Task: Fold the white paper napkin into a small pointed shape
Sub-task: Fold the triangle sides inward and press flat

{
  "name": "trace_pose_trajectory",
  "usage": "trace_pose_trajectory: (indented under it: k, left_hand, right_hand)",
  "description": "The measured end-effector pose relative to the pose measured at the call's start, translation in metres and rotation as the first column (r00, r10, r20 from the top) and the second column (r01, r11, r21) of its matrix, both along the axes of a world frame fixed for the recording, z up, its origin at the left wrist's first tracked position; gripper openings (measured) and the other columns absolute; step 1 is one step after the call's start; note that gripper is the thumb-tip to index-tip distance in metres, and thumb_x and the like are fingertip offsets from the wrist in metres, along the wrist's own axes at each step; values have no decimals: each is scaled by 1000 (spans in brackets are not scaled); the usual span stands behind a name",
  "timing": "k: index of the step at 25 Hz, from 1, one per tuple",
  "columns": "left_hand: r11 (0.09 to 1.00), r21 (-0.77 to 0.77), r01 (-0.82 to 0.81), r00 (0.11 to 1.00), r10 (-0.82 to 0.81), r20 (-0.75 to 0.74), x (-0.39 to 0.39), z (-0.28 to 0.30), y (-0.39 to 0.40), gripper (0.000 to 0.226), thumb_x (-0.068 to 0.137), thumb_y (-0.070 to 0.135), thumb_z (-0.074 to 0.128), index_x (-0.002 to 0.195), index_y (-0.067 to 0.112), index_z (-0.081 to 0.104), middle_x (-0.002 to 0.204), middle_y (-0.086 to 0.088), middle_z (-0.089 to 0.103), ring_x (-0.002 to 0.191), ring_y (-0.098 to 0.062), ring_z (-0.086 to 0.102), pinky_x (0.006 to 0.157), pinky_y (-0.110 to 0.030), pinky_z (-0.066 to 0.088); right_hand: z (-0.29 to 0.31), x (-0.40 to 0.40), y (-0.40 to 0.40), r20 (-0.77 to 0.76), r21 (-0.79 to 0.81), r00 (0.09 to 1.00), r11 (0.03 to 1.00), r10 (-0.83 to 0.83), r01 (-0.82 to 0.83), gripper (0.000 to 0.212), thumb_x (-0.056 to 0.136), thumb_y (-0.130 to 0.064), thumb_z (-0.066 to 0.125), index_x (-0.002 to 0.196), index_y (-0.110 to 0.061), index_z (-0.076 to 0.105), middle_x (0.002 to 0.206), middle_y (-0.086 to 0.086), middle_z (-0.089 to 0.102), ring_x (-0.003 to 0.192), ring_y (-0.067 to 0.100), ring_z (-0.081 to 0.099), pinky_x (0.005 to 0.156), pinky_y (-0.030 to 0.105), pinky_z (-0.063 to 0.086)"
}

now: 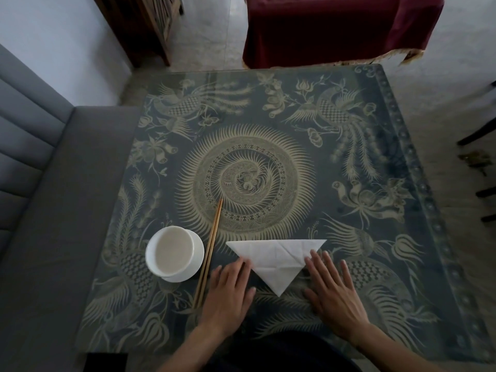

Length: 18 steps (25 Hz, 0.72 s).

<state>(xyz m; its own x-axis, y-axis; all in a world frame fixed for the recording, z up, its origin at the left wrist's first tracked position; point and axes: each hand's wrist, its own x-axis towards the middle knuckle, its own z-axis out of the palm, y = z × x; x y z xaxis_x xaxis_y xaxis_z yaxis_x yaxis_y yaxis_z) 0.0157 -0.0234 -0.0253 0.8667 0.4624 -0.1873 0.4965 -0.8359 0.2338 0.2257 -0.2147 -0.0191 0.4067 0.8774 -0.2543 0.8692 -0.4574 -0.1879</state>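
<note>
Patterned surface (268, 108): white napkin (276, 260) is laid flat as a triangle, point toward the person. Left hand (228, 294) and right hand (332, 288) are spread flat, fingertips on its slanted edges. Cup (174, 253) and chopsticks (209, 251) are seen at left

- The white paper napkin (276, 260) is folded into a flat triangle.
- Its long straight side is on the far side, and its sharp point aims at the near edge of the table (375, 304).
- Fold lines cross its top.
- It lies flat, close to the near edge, about midway along it.
</note>
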Motion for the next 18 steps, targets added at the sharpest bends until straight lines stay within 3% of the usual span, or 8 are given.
trace_pose_trajectory:
  k: [2,4,7,9,11,14,18]
  left_hand:
    - [992,-24,-120,987,122,104,18,9,10,55,100,41,47,146,13,40,142,-9,46,122,-27,47,101,-43,40]
    - [979,-53,-197,970,203,137,38,18,23,53,96,35,57,142,13,45,137,-9,50,121,-29,49,98,-43,43]
    - [965,-74,-253,967,254,0,60,25,42,56,97,34,56,147,17,37,146,-5,41,132,-25,40,105,-39,34]
    - [967,-11,-254,965,253,-74,69,25,52,56,96,35,57,146,21,35,141,-3,44,128,-23,41,102,-38,36]
    - [970,15,-243,962,243,-122,76,24,59,48,91,36,60,135,25,44,129,0,53,119,-22,45,94,-36,38]
    - [933,-106,-343,931,323,-169,80,24,69,26,80,32,65,104,28,55,110,3,60,108,-22,48,82,-34,35]
    - [887,-272,-373,923,326,-204,79,23,75,14,79,30,63,91,23,62,105,-1,59,97,-22,54,81,-35,45]
  right_hand:
    - [4,-6,10,-11,26,1000,999,20,-20,66,98,-50,29,154,-16,24,161,6,18,148,29,12,113,58,15]
    - [6,-8,19,-10,25,998,998,59,-58,63,98,-50,29,153,-20,26,161,6,19,148,32,12,113,58,14]
    - [8,-6,25,-4,-16,994,994,105,-105,61,97,-52,24,151,-24,32,160,7,22,146,34,14,115,60,14]
    - [8,-3,25,6,-37,993,993,116,-116,61,97,-52,23,151,-24,33,159,7,23,145,35,16,114,61,20]
    - [9,-2,24,5,-54,993,992,118,-118,62,98,-53,23,152,-25,30,160,6,19,146,35,14,113,62,21]
    - [9,-3,25,8,-54,993,992,116,-115,61,97,-52,26,150,-24,35,158,8,26,144,36,21,111,62,25]
    - [10,-2,23,9,-43,992,991,127,-127,61,96,-51,28,151,-24,34,159,9,25,144,36,22,111,62,26]
